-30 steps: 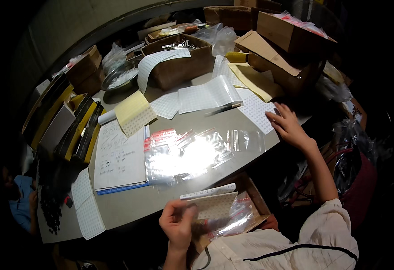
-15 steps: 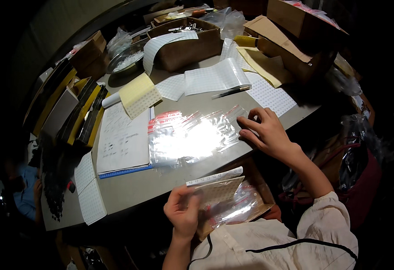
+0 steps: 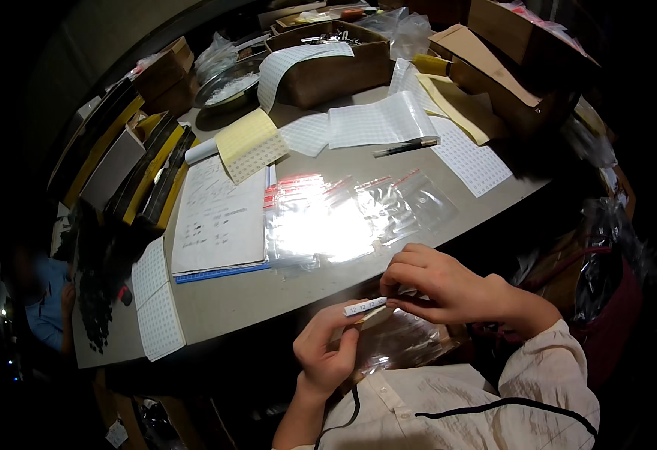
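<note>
My left hand (image 3: 330,346) grips a curled sheet of small white printed labels (image 3: 363,307), its thumb below and fingers behind. My right hand (image 3: 448,285) reaches in from the right, its fingertips pinched together at the right end of that sheet. Whether a single label is between those fingertips is too small to tell. Under both hands, at my lap, lie clear plastic bags (image 3: 403,341), partly hidden by my hands. On the table ahead, clear zip bags with red strips (image 3: 388,206) overlap in a row, with strong glare on them.
Left of the bags lies a written notebook (image 3: 219,225) with a yellow label sheet (image 3: 253,146) across its top. Further back are more label sheets (image 3: 377,120), a pen (image 3: 405,148), a brown box (image 3: 328,79) of metal pieces and a bowl (image 3: 227,90). Another person (image 3: 51,307) is at far left.
My right hand has left the row of zip bags and come down to the label sheet. My left hand has moved slightly right, and the sheet is now tilted. The view has shifted.
</note>
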Action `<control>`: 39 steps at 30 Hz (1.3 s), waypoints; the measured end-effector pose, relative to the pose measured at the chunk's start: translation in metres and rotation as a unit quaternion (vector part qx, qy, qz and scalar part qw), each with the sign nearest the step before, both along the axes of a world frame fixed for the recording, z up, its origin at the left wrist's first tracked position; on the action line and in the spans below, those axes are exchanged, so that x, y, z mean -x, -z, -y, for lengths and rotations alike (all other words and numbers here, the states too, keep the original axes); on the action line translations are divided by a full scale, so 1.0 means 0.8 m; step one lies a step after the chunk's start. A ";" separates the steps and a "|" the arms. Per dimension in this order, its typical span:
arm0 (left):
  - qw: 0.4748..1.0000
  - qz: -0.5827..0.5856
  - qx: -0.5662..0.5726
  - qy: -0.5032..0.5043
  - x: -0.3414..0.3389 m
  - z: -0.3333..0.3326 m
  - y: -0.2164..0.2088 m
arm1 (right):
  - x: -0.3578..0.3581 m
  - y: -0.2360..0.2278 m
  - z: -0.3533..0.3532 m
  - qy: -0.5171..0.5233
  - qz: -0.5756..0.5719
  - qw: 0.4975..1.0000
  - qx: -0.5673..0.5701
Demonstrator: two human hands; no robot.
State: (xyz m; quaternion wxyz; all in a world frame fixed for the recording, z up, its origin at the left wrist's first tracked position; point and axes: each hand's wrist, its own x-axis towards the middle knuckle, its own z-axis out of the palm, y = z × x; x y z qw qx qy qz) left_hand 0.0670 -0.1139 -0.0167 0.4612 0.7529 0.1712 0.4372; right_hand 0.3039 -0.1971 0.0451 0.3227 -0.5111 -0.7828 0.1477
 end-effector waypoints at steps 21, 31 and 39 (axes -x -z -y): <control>0.969 0.031 0.244 -0.002 0.011 -0.005 0.019 | -0.045 -0.010 -0.106 0.084 -0.071 0.991 0.073; 0.968 0.021 0.249 -0.014 0.021 -0.009 0.021 | -0.031 0.020 -0.170 0.055 0.121 0.991 0.006; 0.971 0.039 0.235 -0.026 0.025 -0.008 0.023 | -0.078 -0.010 -0.158 0.193 0.170 0.949 0.180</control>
